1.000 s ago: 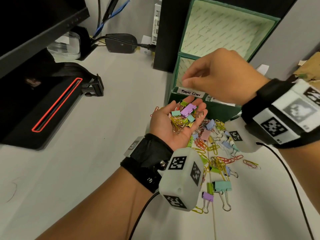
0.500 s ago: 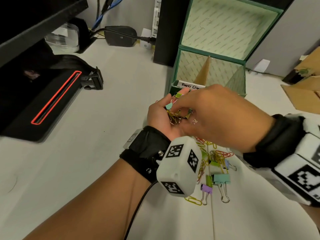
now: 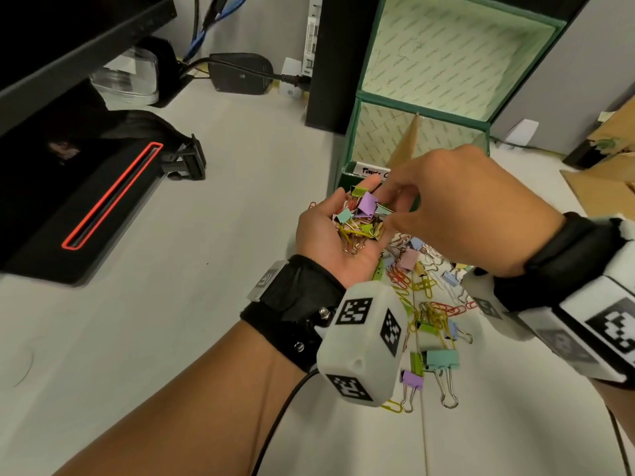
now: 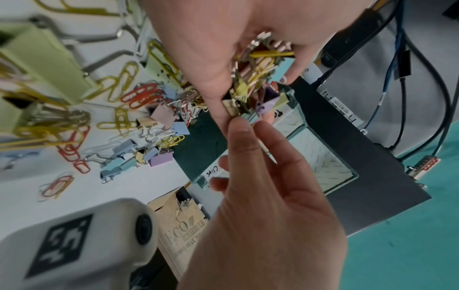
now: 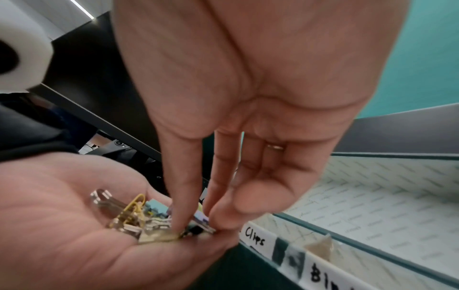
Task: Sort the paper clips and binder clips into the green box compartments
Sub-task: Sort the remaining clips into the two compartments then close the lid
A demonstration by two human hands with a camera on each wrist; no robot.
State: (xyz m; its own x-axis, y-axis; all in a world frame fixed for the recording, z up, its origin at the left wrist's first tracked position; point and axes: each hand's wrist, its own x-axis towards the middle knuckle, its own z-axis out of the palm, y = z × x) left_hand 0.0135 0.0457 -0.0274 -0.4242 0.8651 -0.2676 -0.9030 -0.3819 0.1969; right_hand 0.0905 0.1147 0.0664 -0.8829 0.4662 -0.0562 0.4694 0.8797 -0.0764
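My left hand is palm up and cupped just in front of the green box, carrying a mixed handful of clips. The right hand reaches into that handful from the right. Its thumb and forefinger pinch a small binder clip at the left fingertips. A pile of coloured paper clips and binder clips lies on the table under both wrists. The box front carries white labels, "Clips" on the left and "Bin" beside it. A cardboard divider splits the box.
A black device with a red outline fills the left of the desk. A power adapter, cables and a clear jar sit at the back. A black tower stands left of the box, cardboard boxes to the right.
The right hand came down from above the box's paper clip label to the left palm and now pinches a clip there. The left hand stayed in place and cupped a little more.
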